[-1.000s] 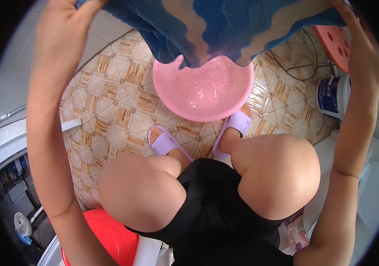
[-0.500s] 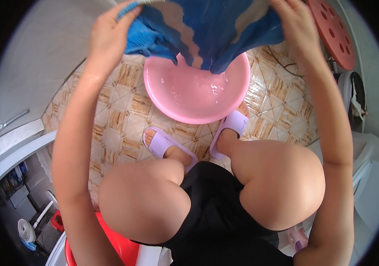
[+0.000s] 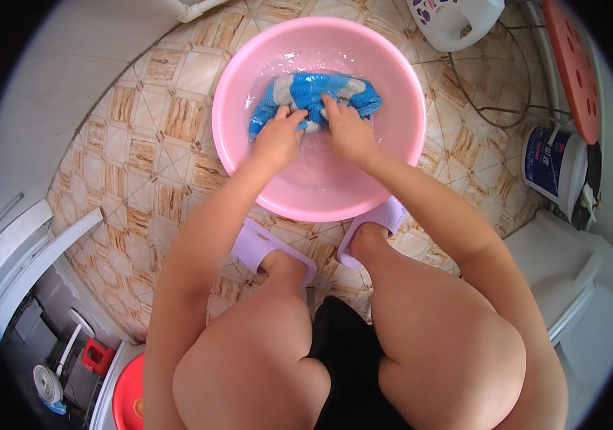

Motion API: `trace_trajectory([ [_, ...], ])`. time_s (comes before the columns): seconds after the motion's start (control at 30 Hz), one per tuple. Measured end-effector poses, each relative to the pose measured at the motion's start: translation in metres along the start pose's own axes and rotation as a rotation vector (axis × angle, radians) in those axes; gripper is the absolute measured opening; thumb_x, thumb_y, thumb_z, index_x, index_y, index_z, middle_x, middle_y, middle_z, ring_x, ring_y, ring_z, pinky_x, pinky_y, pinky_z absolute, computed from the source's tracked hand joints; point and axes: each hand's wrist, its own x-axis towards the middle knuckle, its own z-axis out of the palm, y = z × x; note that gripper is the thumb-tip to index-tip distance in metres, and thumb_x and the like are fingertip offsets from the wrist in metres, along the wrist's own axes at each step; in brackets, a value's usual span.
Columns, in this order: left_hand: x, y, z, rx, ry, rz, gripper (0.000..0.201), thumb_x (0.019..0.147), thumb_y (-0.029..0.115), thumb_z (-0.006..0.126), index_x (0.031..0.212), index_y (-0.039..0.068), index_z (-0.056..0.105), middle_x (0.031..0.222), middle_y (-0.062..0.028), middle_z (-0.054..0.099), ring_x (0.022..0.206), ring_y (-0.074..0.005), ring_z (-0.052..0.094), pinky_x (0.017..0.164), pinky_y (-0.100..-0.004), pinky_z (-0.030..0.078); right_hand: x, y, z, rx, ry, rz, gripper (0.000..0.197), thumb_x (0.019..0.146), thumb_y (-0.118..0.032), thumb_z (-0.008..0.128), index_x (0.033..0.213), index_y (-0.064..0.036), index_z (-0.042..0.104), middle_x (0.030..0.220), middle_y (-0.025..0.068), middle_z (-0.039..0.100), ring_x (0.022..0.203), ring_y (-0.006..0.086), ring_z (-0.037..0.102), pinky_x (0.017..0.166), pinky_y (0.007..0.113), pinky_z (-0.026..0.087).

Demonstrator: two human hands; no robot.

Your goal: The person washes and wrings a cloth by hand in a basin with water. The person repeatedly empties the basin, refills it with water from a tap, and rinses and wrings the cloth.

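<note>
Two hands press our blue-and-white patterned wet cloth (image 3: 314, 97) down into the round pink plastic basin (image 3: 235, 154) on the tiled floor (image 3: 117, 154). Our left hand (image 3: 278, 140) and right hand (image 3: 346, 132) lie side by side, fingers curled and clamped on the cloth. Pushing too hard near the rim could, we judge, tip the basin or slop water onto our lilac slippers (image 3: 256, 247). Half a second ago we held the cloth spread high above the basin; now it sits bunched in the water.
</note>
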Motion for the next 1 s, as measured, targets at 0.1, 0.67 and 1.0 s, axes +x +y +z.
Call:
trace_trajectory([
  [0.1, -0.009, 0.003, -0.008, 0.041, -0.075, -0.029, 0.031, 0.078, 0.014, 0.060, 0.109, 0.012, 0.060, 0.103, -0.0129, 0.053, 0.094, -0.0340, 0.055, 0.080, -0.0413, 0.046, -0.009, -0.002, 0.001, -0.263, 0.077, -0.095, 0.039, 0.085, -0.015, 0.047, 0.123, -0.0115, 0.041, 0.086, 0.0159, 0.062, 0.086, 0.0328, 0.060, 0.074, 0.044, 0.048],
  [0.67, -0.060, 0.095, -0.046, -1.497, -0.186, -0.272, 0.035, 0.090, 0.020, 0.051, 0.120, 0.003, 0.048, 0.124, -0.0086, 0.048, 0.116, -0.0123, 0.042, 0.094, -0.0332, 0.038, -0.032, -0.053, -0.067, 1.347, -0.009, 0.411, 0.044, 0.083, -0.025, 0.062, 0.117, -0.0006, 0.047, 0.103, 0.0083, 0.059, 0.087, 0.0164, 0.058, 0.071, 0.029, 0.048],
  [1.0, -0.044, 0.019, -0.021, -2.165, -0.303, -0.186, 0.041, 0.089, 0.034, 0.046, 0.119, 0.006, 0.048, 0.115, -0.0118, 0.054, 0.107, -0.0261, 0.053, 0.090, -0.0456, 0.046, -0.042, -0.139, -0.070, 0.768, 0.053, -0.235, 0.029, 0.076, -0.019, 0.069, 0.094, -0.0022, 0.054, 0.090, 0.0145, 0.060, 0.085, 0.0231, 0.060, 0.074, 0.034, 0.046],
])
